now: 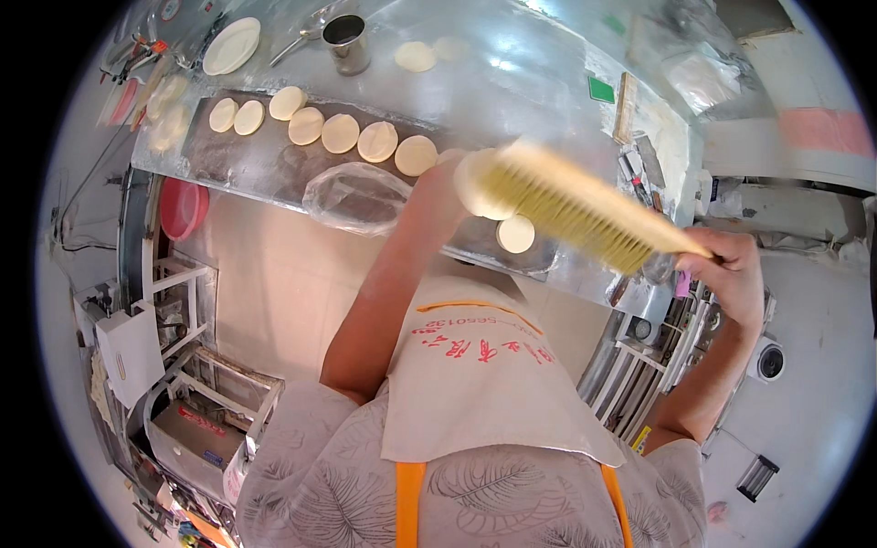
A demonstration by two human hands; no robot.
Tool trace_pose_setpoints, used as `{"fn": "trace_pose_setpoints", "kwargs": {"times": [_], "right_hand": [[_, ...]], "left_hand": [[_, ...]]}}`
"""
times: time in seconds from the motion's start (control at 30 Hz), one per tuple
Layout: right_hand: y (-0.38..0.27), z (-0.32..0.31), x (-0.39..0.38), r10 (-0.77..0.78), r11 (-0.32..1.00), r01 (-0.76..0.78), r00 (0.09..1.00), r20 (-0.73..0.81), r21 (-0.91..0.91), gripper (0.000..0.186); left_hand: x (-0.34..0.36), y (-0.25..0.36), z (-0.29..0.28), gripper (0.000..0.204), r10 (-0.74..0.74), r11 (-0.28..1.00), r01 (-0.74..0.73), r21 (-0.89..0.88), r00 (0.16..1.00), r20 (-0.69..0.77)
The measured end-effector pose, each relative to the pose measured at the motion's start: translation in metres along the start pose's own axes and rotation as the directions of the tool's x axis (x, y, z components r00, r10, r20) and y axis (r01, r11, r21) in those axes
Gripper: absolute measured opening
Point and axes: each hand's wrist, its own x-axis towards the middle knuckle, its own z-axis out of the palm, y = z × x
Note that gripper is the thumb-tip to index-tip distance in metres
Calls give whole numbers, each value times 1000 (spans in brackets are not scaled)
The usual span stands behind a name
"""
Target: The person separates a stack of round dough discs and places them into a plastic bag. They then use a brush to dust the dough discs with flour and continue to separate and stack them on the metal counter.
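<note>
Pale wooden brush with yellowish bristles [580, 201] runs toward ten o'clock from the right hand [728, 269], whose fingers pinch its four-o'clock end. Its far tip overlaps a blurred, round, cream dough disc [471, 186] just beside the left hand [437, 196]; those fingers' state I cannot tell.

Printed on the pale apron [493, 416]: big red characters [482, 349] and a row of small numbers [480, 321]. Stuck on the brown box [178, 438] at the lower left: a red label [201, 420] with tiny writing, too small to read.
</note>
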Motion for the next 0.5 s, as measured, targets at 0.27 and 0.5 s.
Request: {"fn": "trace_pose_setpoints", "kwargs": {"times": [0.27,0.5], "right_hand": [[9,3,6,96,995,-88,936,-340,38,32],[13,3,-5,113,989,-97,981,-155,108,33]], "left_hand": [[-18,59,32,30,42,885,42,463,985,-170],[-15,66,22,28,-149,968,177,177,976,-158]]}}
